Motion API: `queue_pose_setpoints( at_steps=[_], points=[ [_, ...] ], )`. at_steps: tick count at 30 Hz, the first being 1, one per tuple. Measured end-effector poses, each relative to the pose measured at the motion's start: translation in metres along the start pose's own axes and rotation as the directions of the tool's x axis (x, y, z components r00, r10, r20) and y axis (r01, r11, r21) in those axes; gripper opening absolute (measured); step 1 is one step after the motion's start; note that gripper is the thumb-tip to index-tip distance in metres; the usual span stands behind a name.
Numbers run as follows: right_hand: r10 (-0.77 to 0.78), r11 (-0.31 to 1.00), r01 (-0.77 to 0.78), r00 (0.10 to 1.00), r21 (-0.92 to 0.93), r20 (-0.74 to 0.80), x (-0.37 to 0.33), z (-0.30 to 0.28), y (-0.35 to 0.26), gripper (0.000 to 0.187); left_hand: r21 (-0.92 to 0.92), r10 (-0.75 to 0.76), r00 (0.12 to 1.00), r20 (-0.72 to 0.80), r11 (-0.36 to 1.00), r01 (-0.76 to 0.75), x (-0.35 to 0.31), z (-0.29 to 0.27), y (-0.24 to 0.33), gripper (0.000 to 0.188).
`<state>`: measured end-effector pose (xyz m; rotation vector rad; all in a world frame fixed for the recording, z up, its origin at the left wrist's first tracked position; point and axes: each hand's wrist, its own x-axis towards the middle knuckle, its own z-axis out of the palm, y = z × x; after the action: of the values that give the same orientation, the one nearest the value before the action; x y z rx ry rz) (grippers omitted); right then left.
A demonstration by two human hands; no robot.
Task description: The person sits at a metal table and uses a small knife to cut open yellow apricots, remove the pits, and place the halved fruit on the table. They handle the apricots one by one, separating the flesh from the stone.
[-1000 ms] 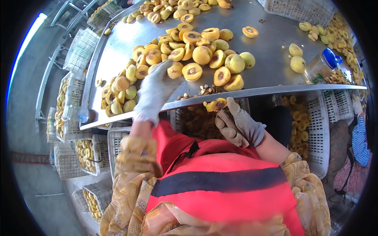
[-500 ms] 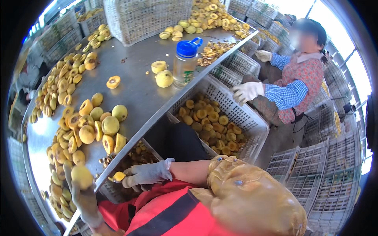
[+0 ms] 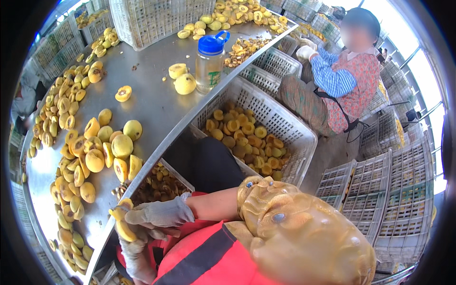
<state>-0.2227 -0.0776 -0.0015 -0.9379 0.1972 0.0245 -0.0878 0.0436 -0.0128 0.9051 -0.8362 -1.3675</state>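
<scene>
Both my hands wear greyish-white gloves and meet over the table's front edge. My left hand [image 3: 137, 256] is closed from below on a yellow peach half [image 3: 125, 231], its fingers largely covered. From the right, my right hand [image 3: 161, 213] reaches over, thumb and fingers bent against the peach. A second yellow piece [image 3: 121, 207] with a brownish inner side sits just above, at the right hand's fingertips. Whether a tool lies between the fingers is hidden. Left of the hands is a heap of whole and halved peaches [image 3: 88, 192] on the metal table [image 3: 154, 111].
A blue-lidded bottle [image 3: 209, 66] stands near the table's edge. Under that edge, a white crate [image 3: 297, 164] holds peach halves; another crate [image 3: 178, 178] holds brown scraps. A large crate [image 3: 164, 23] stands on the table. A co-worker [image 3: 349, 85] sits at right, near stacked crates [image 3: 370, 199].
My left hand has brought a peach down and right to my right hand, which shifted slightly left. The peach now shows as separate pieces. The co-worker's hands have drawn together farther up.
</scene>
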Motion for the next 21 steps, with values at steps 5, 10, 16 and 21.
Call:
queue_pose_setpoints(
  at_steps=[5, 10, 16, 21],
  points=[
    [-0.051, 0.989, 0.054, 0.998, -0.137, 0.025, 0.008, 0.006, -0.001, 0.034, 0.041, 0.093, 0.985, -0.148, 0.995, -0.088, -0.012, -0.021, -0.013, 0.072],
    [-0.260, 0.459, 0.040, 0.961, -0.888, -0.091, 0.018, -0.027, 0.022, 0.031, -0.120, 0.198, 0.890, -0.411, 0.956, -0.268, -0.021, -0.028, -0.008, 0.064],
    [0.285, 0.884, -0.364, 0.917, -0.294, -0.280, 0.006, -0.004, -0.017, 0.035, -0.360, 0.171, 0.943, -0.285, 0.893, -0.271, -0.019, -0.021, 0.007, 0.074],
    [0.223, 0.911, -0.297, 0.938, -0.286, -0.264, 0.011, -0.003, -0.012, 0.027, -0.294, 0.166, 0.930, -0.329, 0.917, -0.268, -0.025, -0.028, 0.010, 0.073]
  ],
)
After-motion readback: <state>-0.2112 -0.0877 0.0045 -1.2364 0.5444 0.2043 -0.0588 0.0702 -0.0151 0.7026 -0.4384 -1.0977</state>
